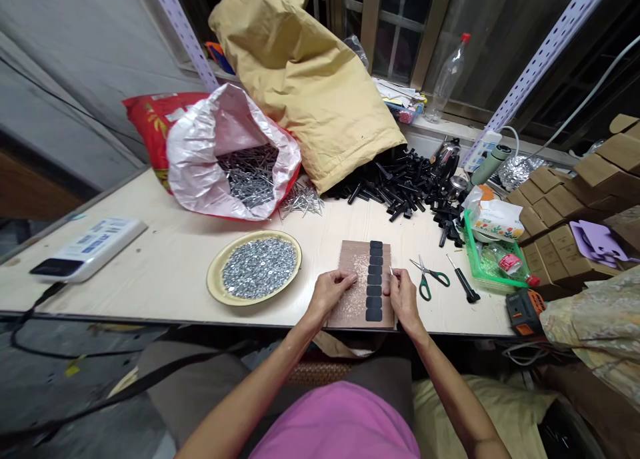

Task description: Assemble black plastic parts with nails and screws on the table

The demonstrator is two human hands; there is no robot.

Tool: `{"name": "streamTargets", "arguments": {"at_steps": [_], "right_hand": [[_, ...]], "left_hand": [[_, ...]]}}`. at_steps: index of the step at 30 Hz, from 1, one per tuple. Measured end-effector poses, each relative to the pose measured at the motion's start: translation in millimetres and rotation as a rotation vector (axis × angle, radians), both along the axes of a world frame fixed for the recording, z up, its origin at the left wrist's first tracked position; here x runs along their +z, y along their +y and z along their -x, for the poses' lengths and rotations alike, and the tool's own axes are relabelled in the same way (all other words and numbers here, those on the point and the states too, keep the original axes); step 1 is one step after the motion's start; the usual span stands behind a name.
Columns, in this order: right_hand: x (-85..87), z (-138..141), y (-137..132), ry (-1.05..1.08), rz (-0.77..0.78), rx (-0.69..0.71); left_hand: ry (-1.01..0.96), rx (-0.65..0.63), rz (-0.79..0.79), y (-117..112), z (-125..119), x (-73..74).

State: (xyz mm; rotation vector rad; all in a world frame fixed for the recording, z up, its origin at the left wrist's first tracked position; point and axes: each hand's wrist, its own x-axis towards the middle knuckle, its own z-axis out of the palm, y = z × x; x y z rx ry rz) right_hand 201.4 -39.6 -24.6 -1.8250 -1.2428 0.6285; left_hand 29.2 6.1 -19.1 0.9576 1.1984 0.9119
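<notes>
Two hands at a brown board on the desk

The right hand (403,297) pinches a small metal pin (391,270) at the right edge of the board (356,255), beside its column of black pads (375,282). The left hand (330,291) rests with curled fingers on the board's glittering left half; its grip cannot be told. Scissors (429,277) lie just right, and a plate of metal bits (260,267) sits to the left on the desk (170,259).

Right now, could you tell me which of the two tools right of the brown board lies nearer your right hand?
The green-handled metal scissors, just beside the right hand; the slim black tool lies farther right, next to the green plastic basket.
</notes>
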Motion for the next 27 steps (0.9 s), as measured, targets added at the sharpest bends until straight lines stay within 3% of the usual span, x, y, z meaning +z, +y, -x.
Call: {"name": "streamTargets", "arguments": {"at_steps": [5,8,11,17,21,27], "right_hand": [[-10.0,16,8,0.242,0.04,-0.067],[-12.2,23,12,0.276,0.045,-0.048],[-5.8,25,11,0.175,0.026,0.046],[27.8,29,-3,-0.185,-0.265,0.311],[38.4,33,-7,-0.217,-0.29,0.358],[35.2,32,-4,-0.252,-0.315,0.386]], "left_hand": [[0.071,0.019,-0.058,5,16,-1.3],[0.083,0.045,-0.061,6,24,-3.2],[-0.03,0.081,0.022,5,28,-2.4],[-0.423,0.041,0.344,1,19,11.9],[-0.487,0.0,0.356,-2,10,19.9],[-0.496,-0.018,0.359,-2,3,24.6]]}}
